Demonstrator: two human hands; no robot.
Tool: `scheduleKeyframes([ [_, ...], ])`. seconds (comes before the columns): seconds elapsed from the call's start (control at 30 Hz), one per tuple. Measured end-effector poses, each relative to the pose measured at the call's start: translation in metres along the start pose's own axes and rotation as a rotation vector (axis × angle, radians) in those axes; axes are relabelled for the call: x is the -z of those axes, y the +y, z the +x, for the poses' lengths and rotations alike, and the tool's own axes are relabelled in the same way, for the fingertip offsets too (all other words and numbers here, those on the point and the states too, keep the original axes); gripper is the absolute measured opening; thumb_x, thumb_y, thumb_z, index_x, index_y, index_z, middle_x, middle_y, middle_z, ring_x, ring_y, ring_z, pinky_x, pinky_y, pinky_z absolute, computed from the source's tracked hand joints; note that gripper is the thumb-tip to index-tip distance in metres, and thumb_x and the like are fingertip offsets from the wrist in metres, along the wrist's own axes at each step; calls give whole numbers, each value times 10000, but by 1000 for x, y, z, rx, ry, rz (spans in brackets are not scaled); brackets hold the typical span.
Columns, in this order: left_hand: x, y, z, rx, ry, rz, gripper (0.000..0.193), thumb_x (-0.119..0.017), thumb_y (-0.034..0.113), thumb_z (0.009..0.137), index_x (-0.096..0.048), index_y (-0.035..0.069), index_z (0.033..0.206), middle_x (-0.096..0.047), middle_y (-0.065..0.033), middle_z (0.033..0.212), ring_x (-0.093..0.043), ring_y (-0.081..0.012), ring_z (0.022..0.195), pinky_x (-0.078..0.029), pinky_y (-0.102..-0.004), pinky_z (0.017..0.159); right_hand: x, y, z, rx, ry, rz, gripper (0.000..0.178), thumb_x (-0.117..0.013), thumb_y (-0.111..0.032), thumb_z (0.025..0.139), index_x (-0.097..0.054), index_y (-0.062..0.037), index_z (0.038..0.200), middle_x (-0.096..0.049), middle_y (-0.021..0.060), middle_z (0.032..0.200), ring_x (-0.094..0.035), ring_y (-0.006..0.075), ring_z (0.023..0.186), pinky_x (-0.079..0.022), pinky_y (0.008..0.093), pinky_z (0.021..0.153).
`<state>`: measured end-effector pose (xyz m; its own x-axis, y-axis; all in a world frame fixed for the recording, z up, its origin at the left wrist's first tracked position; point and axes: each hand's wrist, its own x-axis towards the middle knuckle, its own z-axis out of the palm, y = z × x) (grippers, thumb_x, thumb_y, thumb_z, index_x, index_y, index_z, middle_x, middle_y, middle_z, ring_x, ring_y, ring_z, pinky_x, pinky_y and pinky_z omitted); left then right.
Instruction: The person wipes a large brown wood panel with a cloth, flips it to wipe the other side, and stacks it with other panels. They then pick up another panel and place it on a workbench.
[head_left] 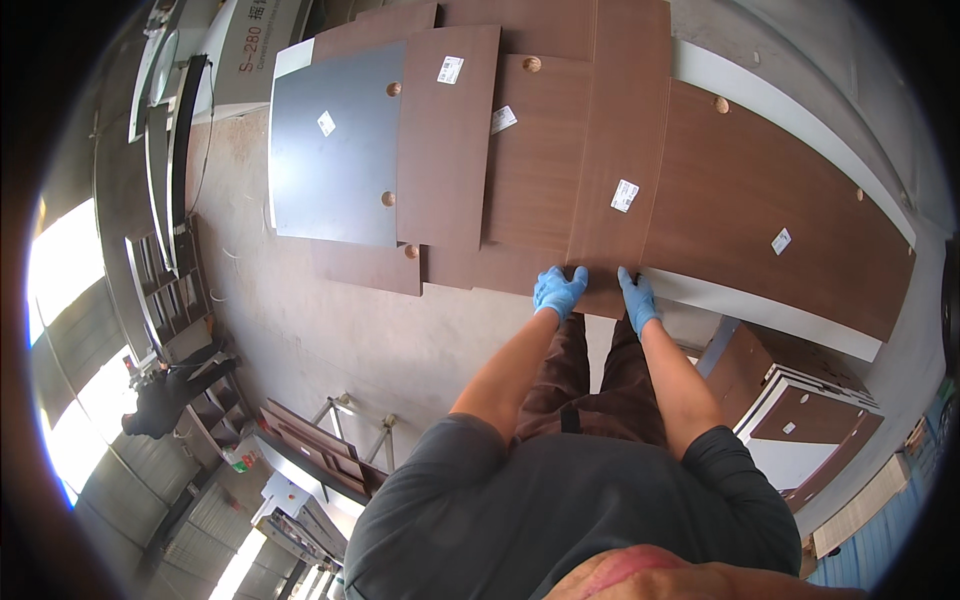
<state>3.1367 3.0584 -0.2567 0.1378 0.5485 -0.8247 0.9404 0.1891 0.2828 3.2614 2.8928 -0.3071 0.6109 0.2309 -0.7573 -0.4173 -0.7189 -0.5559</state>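
Observation:
A long, narrow brown panel (625, 110) with a white label lies on top of other boards and runs away from me. My left hand (560, 290), in a blue glove, grips its left side close to the near end, thumb toward the top face. Gloved in blue too, my right hand (638, 297) is closed on the opposite side at the same end. Some fingers of both hands are hidden at the edges. To the right a wide brown panel (770, 190) with round holes lies beside it. Another brown board (535, 160) lies to its left.
Farther left are a brown panel (447, 130) and a grey-blue panel (335, 150). A stack of boards (800, 410) stands at my right. Toward the lower left are a metal-framed cart (340, 415) and a person in dark clothes (165, 400) near shelving. Grey floor (300, 320) shows between.

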Motion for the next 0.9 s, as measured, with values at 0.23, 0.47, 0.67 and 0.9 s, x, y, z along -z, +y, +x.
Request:
scheduleKeyframes([
  [0.23,-2,26,-25,173,5,-8,851,-754,561,860,-581,-29,1448,-553,-279,1519,-567,-437,1388,-486,-470,1140,-6,-30,-18,-75,14,-18,605,-781,-386,933,-671,49,1338,-725,225,1327,-682,371,1250,-515,428,1057],
  [0.47,13,34,-22,173,-83,61,850,-758,580,837,-606,-34,1405,-649,-304,1406,-627,-427,1328,-507,-470,1116,-8,-51,-21,-139,110,-200,660,-812,-452,875,-697,34,1305,-739,228,1301,-697,388,1219,-524,453,1046],
  [0.67,15,34,-20,133,-89,128,841,-756,573,840,-591,-40,1392,-607,-305,1439,-609,-452,1332,-508,-493,1114,-4,-47,-20,-90,65,-141,635,-803,-424,871,-693,33,1298,-738,237,1289,-691,405,1218,-522,461,1048],
  [0.9,3,35,-15,109,-93,220,884,-761,587,836,-579,-45,1426,-584,-314,1447,-586,-459,1343,-493,-484,1128,-11,-52,-23,-88,136,-131,609,-810,-382,856,-700,34,1286,-742,238,1274,-698,394,1208,-536,450,1026],
])
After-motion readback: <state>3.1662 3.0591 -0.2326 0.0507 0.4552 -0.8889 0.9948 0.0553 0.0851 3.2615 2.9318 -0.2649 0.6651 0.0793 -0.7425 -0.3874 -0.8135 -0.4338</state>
